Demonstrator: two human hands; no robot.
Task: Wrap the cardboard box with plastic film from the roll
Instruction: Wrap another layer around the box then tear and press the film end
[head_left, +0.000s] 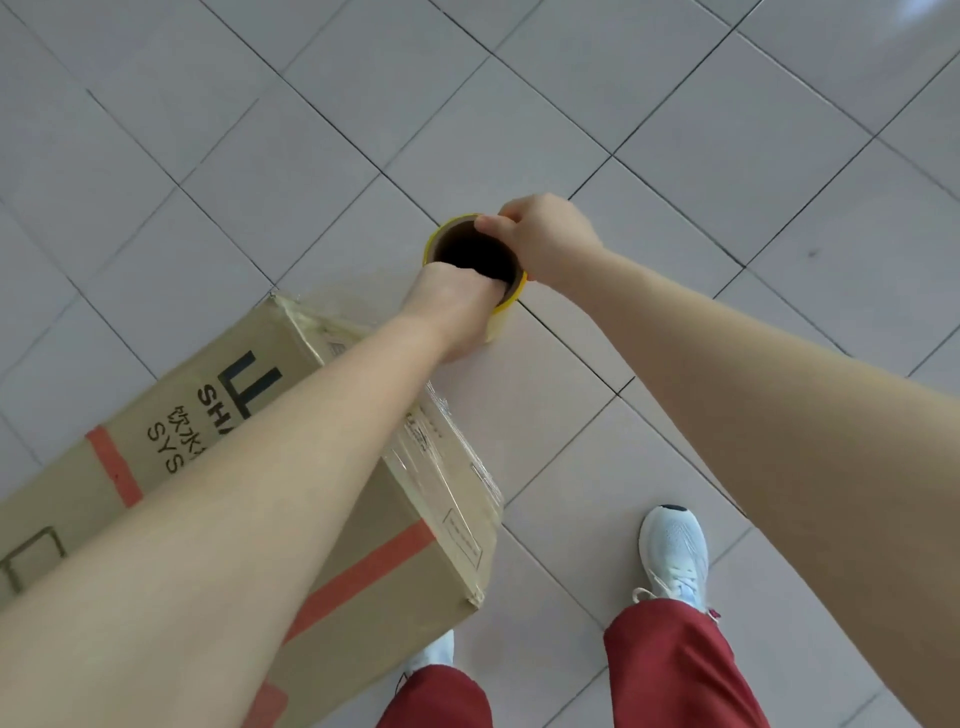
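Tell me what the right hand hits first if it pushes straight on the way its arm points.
The roll of plastic film: the right hand already grips its rim. Beyond it probably only tiled floor, though depth is unclear.

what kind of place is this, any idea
Hard to say: probably an indoor packing or storage area. The floor is plain pale tile, and a printed cardboard box stands directly on it, being wrapped from a film roll.
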